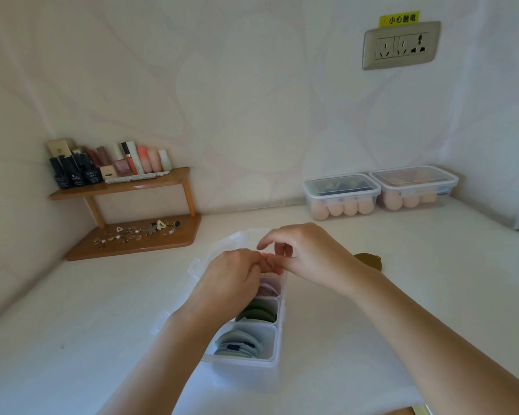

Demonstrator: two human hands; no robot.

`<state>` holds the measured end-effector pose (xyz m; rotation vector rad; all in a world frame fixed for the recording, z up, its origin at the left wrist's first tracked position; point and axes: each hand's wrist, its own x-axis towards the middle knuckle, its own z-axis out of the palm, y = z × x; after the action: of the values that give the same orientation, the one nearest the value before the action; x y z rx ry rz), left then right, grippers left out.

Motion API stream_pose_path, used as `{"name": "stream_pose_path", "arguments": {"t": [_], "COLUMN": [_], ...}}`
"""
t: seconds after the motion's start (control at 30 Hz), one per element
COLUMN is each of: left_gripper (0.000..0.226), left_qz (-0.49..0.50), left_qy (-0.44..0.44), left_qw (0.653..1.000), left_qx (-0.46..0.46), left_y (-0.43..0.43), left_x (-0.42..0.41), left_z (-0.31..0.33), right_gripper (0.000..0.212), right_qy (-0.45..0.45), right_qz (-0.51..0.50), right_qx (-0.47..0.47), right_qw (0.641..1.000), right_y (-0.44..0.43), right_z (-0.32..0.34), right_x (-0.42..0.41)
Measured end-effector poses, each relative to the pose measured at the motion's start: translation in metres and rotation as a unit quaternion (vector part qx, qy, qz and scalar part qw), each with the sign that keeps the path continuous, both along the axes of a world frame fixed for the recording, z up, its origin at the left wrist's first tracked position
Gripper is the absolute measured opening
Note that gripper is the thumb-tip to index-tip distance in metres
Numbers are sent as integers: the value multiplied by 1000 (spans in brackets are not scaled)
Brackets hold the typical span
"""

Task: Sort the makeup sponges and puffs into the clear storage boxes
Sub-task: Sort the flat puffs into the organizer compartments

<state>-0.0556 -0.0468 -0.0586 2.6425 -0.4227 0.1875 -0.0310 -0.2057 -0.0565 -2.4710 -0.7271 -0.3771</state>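
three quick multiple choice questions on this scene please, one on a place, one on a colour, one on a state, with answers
1. Where do the two lidded boxes stand?
A) on the wooden shelf
B) at the back right, by the wall
C) at the table's near left edge

2. What colour are the puffs in the divided box's nearest compartment?
A) bright red
B) black
C) pale blue-green

3. How is the divided box's lid?
A) open, off to the left
B) shut and latched
C) resting on the lidded boxes

Answers:
1 B: they sit side by side by the far wall, on the right.
2 C: the stack nearest the camera is pale blue-green.
3 A: the compartments are uncovered and the clear lid lies to the left.
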Motion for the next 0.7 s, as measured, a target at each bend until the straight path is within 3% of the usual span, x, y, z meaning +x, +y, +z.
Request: {"name": "stream_pose_path", "arguments": {"t": [0.2, 0.37, 0.57, 0.7], "left_gripper": [38, 39, 38, 39], "left_qz": [26, 47, 28, -17], "left_qy": [1, -1, 4, 8], "left_qw": [1000, 999, 1000, 1000], "left_qx": [4, 12, 5, 17], "left_y": [0, 1, -3, -6], "left_x": [5, 6, 3, -1], "left_z": [-2, -3, 1, 3], "right_gripper": [13, 15, 13, 13], "right_qy": [-6, -47, 3, -33], "right_qz": [-37, -39, -55, -90], "right_qx": [-16, -84, -100, -228], "right_qw": [999, 995, 993, 969], "right_y": [0, 6, 4, 13], "right_z": [5, 3, 13, 15], "right_x": [-4, -7, -9, -18]}}
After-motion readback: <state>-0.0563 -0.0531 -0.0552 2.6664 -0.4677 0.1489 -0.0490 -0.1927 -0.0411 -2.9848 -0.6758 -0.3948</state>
